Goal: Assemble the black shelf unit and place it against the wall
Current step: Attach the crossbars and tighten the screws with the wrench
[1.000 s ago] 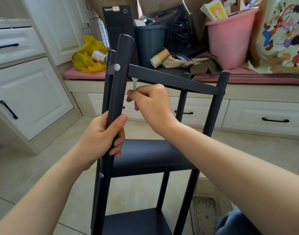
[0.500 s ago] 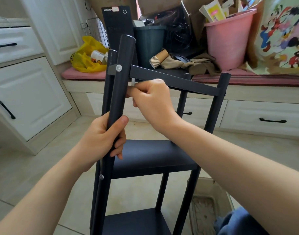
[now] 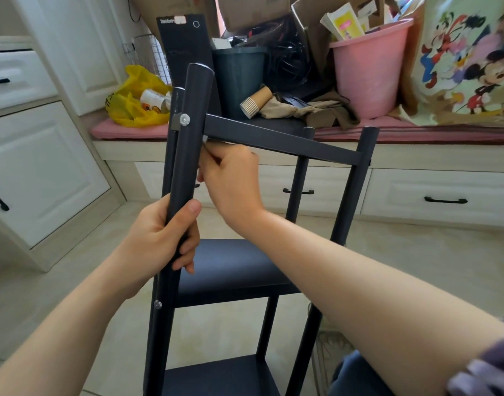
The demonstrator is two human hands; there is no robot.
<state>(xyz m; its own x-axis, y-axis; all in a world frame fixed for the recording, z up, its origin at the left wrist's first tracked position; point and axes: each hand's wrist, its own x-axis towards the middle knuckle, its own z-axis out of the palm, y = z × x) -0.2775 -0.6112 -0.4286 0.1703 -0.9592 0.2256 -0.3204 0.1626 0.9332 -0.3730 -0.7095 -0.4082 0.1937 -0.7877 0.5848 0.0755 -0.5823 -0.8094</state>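
Gripping the near left post (image 3: pixel 192 138) of the shelf unit (image 3: pixel 233 270), my left hand (image 3: pixel 162 235) curls its fingers (image 3: pixel 187 248) round it. My right hand (image 3: pixel 233 178) pinches a small silver tool (image 3: pixel 206 140) under the top rail (image 3: pixel 282 141).

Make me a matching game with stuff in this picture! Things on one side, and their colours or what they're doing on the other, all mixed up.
Things:
1. bucket
2. bag
3. cups
4. left hand

Matches:
A. yellow
B. grips the post
C. pink
D. brown, lying sideways

Pairs: 1-C, 2-A, 3-D, 4-B
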